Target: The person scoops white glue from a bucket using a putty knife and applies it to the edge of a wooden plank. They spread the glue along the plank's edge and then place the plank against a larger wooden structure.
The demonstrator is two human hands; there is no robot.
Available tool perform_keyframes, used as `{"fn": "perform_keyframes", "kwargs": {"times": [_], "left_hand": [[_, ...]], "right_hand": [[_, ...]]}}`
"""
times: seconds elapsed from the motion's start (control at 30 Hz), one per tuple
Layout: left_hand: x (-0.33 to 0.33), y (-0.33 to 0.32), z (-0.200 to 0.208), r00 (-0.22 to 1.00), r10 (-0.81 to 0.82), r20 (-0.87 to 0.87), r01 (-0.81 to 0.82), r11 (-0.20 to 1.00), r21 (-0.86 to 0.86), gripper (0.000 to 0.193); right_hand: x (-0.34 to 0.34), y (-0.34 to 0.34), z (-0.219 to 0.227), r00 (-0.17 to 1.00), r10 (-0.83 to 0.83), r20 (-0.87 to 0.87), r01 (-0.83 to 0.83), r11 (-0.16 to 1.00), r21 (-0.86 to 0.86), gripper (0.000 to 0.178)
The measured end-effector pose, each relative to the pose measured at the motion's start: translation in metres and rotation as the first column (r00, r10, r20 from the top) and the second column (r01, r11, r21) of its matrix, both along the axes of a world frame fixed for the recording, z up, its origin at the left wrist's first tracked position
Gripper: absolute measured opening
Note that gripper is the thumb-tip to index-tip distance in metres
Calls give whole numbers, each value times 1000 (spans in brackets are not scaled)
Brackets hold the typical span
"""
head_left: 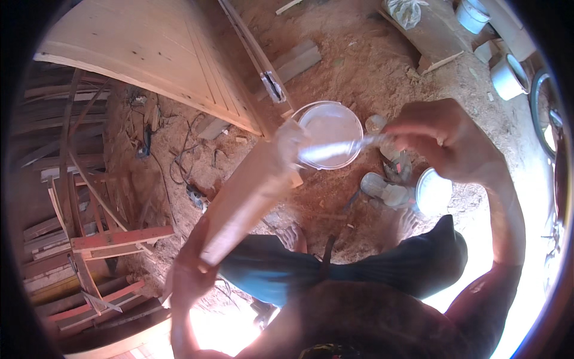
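My left hand [192, 266] is closed round the lower end of a pale wooden board [248, 197], which slants up and away to the right. At the board's far end, my right hand [448, 140] pinches the near end of a shiny whitish strip [335, 149], blurred by motion. The strip runs from those fingers across to the board's end; whether it is tape, film or a blade I cannot make out. Below it on the ground stands a round white bucket [357, 140] with a pale brownish surface inside.
A large wooden panel [137, 48] leans in at upper left. Stacked timber [48, 239] lies at left, with cables [179, 155] on the dusty ground. Clear cups [385, 190] and a white tub [433, 191] are near my feet. More buckets [509, 78] stand at upper right.
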State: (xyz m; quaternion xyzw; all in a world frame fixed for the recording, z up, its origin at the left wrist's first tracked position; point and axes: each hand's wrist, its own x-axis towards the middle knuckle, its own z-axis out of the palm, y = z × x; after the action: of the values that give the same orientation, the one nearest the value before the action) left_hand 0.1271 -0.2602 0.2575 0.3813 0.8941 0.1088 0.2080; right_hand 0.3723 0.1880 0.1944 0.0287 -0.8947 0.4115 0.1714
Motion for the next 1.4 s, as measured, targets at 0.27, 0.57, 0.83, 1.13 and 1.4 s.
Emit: {"fn": "perform_keyframes", "kwargs": {"times": [0.27,0.57,0.83,1.13,1.4], "left_hand": [[-106,1,89,821,79,566,-176,977,120,73],[-126,52,8,955,-15,298,-83,945,316,59],[-121,89,3,958,38,286,-82,986,143,64],[-124,89,-5,940,95,328,-163,969,186,57],[-116,43,4,923,162,349,-204,975,87,66]], "right_hand": [[10,-3,-9,908,-413,62,372,733,-569,24],[-21,-5,2,887,-351,-301,261,917,-301,30],[-71,-10,-26,897,-315,-311,363,925,109,33],[-75,1,-43,932,-221,-287,257,962,92,30],[-34,-2,-87,836,-520,173,526,851,15,24]]}}
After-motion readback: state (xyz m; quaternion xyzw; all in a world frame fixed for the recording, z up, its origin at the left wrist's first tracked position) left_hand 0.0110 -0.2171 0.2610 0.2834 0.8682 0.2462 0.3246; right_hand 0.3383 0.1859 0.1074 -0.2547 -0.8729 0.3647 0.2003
